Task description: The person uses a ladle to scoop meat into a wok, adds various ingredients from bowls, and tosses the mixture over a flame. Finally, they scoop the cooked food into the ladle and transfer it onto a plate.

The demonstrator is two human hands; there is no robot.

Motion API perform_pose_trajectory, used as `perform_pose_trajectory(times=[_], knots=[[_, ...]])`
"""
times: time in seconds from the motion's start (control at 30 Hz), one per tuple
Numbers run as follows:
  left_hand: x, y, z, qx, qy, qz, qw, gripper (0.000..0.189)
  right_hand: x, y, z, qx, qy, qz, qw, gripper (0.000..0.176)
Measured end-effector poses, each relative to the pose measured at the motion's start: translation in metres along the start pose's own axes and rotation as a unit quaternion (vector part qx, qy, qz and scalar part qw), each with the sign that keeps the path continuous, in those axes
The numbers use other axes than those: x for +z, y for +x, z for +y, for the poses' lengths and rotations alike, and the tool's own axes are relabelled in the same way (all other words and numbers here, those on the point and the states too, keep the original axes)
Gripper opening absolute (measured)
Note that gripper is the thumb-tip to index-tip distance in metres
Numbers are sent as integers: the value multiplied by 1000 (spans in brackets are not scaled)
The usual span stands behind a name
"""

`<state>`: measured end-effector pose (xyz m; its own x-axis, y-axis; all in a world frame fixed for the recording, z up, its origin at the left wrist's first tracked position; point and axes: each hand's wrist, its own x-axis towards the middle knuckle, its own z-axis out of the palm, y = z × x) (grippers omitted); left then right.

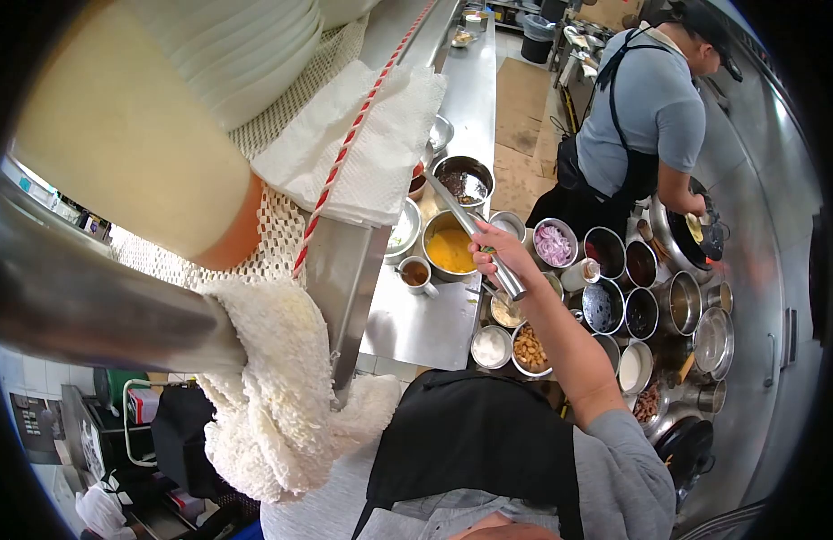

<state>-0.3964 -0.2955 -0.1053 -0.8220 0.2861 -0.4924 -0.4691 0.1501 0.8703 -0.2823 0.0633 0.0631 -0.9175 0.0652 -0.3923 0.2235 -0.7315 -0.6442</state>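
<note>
My right hand [497,250] is closed around long silver tongs [451,195], held slanting above the pots. Their far end reaches toward the red-and-white cord [362,112] and a small bowl of dark red stuff; I cannot make out anything between the tips. Just below the hand is a pot of yellow-orange liquid [450,245], and behind it a pot of dark sauce [465,183]. A metal cup of brown liquid [417,275] stands on the steel counter [407,324]. My left hand is out of the picture.
A white towel [281,387] hangs from a thick metal pipe [101,288] at left. Paper towels [353,144] and stacked white bowls [245,54] lie on the shelf above. Chopped red onions [553,243] and several pots stand at right, where a co-worker [632,117] handles a pan.
</note>
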Motion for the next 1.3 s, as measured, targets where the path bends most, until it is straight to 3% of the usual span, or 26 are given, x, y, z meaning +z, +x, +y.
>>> perform_pose_trajectory(times=[0.23,0.37,0.4,0.57,0.77,0.87,1.03,1.13,1.3], knots=[[0,6,-2,-1,15,-8,1000,21,11,-3,-6,5,82,2,997,47],[8,-3,14,-35,-21,-29,999,21,13,0,-7,9,99,0,995,38],[14,-11,15,8,13,-11,1000,21,15,-1,-7,14,110,-7,994,34],[15,-9,19,-6,18,-27,999,20,25,-9,-5,-2,142,15,990,22],[47,-35,41,-19,114,-77,990,18,29,-53,-1,-18,292,-54,955,14],[84,-52,37,-3,177,-172,969,22,32,-120,-5,-29,387,-76,919,13],[163,-93,48,-41,227,-382,895,23,14,-263,10,-109,457,-88,879,33],[220,-118,29,-1,296,-486,822,23,-2,-351,44,-200,444,-32,873,39],[304,-197,6,-81,313,-615,719,23,-15,-495,112,-351,426,100,828,43]])
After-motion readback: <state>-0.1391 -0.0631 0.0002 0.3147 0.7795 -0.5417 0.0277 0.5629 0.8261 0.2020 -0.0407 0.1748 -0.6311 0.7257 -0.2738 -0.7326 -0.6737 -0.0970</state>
